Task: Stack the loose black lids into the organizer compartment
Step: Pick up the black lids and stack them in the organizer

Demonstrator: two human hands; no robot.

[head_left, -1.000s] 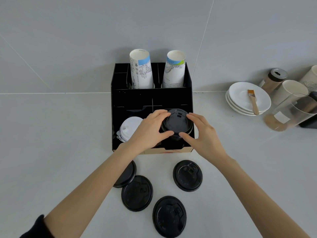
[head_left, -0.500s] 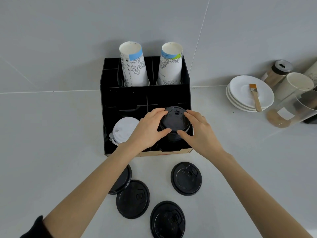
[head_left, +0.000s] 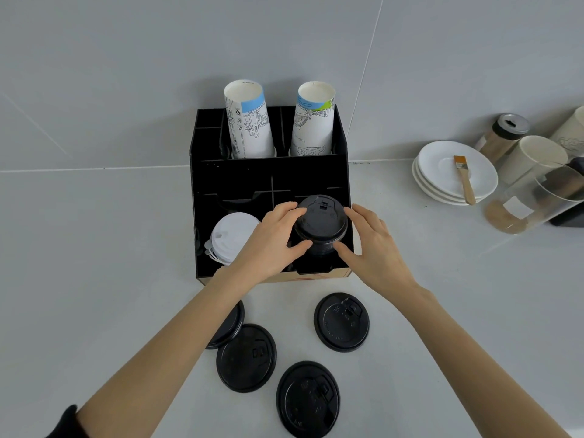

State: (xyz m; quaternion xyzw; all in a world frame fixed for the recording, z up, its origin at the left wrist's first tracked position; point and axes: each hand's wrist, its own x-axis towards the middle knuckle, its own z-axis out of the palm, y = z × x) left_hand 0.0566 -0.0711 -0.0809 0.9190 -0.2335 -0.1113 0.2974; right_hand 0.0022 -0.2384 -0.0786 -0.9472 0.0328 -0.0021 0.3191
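A black organizer (head_left: 268, 175) stands against the wall. In its front right compartment sits a stack of black lids (head_left: 320, 221), top lid facing up. My left hand (head_left: 271, 245) grips the stack's left side with thumb and fingers. My right hand (head_left: 373, 248) cups its right side, thumb on the lower lids. Several loose black lids lie flat on the counter in front: one at the right (head_left: 341, 322), one in the middle (head_left: 246, 357), one nearest me (head_left: 308, 398), and one partly hidden under my left forearm (head_left: 229, 327).
White lids (head_left: 232, 237) fill the front left compartment. Two paper cup stacks (head_left: 249, 124) (head_left: 314, 121) stand in the back row. At the right are white saucers (head_left: 442, 181) with a brush (head_left: 464, 178), a shaker jar (head_left: 502, 134) and a clear container (head_left: 534, 200).
Both hands stay on the stack of black lids in the front right compartment. My view has shifted slightly. The loose lids on the counter have not moved.
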